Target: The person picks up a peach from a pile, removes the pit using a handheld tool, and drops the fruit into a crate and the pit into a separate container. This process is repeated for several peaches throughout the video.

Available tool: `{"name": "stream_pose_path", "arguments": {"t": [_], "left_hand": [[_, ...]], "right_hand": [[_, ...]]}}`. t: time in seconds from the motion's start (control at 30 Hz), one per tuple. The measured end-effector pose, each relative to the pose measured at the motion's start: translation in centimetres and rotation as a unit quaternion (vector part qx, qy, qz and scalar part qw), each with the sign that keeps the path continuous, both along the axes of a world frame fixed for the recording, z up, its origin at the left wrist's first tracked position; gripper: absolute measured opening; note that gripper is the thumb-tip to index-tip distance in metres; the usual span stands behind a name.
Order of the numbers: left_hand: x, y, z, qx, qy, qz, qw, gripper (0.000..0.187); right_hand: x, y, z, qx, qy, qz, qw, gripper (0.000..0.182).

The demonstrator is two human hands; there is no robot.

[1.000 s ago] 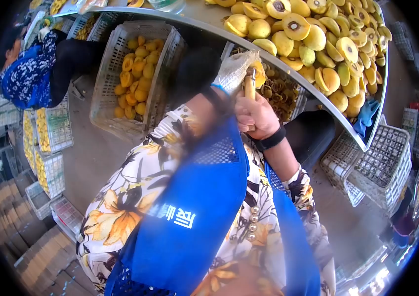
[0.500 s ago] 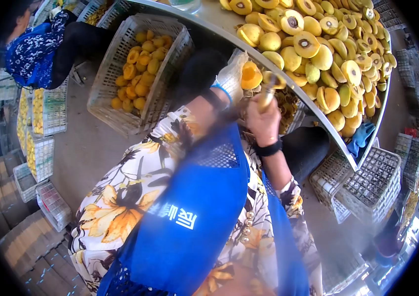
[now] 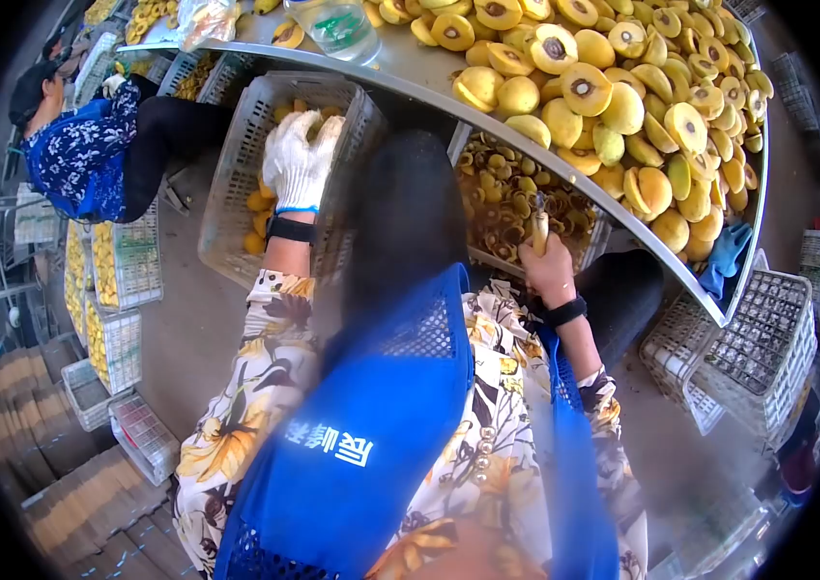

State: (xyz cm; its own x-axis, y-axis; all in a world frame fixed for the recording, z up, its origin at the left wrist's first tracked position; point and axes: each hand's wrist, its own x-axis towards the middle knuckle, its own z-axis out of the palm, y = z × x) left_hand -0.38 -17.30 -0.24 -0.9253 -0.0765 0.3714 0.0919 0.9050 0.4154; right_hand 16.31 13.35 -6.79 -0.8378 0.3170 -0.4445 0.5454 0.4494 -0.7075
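Observation:
My left hand (image 3: 302, 159), in a white glove, is over the plastic crate (image 3: 226, 184) of yellow fruit at the left. Its fingers are spread, and no fruit shows in them. Some orange-yellow fruit (image 3: 257, 201) lies beside and beneath it. My bare right hand (image 3: 549, 266) is wrapped round the wooden handle of a small tool (image 3: 539, 224), whose metal end points up. Behind the tool is a crate of brown scraps (image 3: 499, 188), under the table's edge. Halved yellow fruit (image 3: 586, 89) with dark centres is heaped on the metal table (image 3: 410, 82).
A clear container (image 3: 342, 34) and a plastic bag (image 3: 207, 21) stand on the table. A blue glove (image 3: 725, 256) hangs at its right corner, above white crates (image 3: 753, 338). Another person (image 3: 81, 145) sits at the far left near stacked fruit crates (image 3: 125, 261).
My left hand has moved left from the tool to the crate, and the fruit half that was by it is no longer there. My right hand is lower, still holding the tool.

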Motion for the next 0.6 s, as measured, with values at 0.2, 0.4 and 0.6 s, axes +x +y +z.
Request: {"name": "stream_pose_path", "arguments": {"t": [0.2, 0.4, 0.6], "left_hand": [[-3.7, 11.9, 2.8, -0.134, -0.048, -0.214, 0.966, 0.053], [-8.4, 18.0, 1.0, -0.2, -0.182, -0.29, 0.918, 0.053], [-9.4, 14.3, 1.0, -0.012, -0.169, -0.117, 0.979, 0.057]], "right_hand": [[-0.6, -3.0, 1.3, 0.042, 0.068, 0.087, 0.993, 0.027], [0.6, -2.1, 4.0, 0.046, 0.121, 0.087, 0.988, 0.025], [0.3, -1.9, 2.7, 0.037, 0.152, -0.025, 0.987, 0.022]]}}
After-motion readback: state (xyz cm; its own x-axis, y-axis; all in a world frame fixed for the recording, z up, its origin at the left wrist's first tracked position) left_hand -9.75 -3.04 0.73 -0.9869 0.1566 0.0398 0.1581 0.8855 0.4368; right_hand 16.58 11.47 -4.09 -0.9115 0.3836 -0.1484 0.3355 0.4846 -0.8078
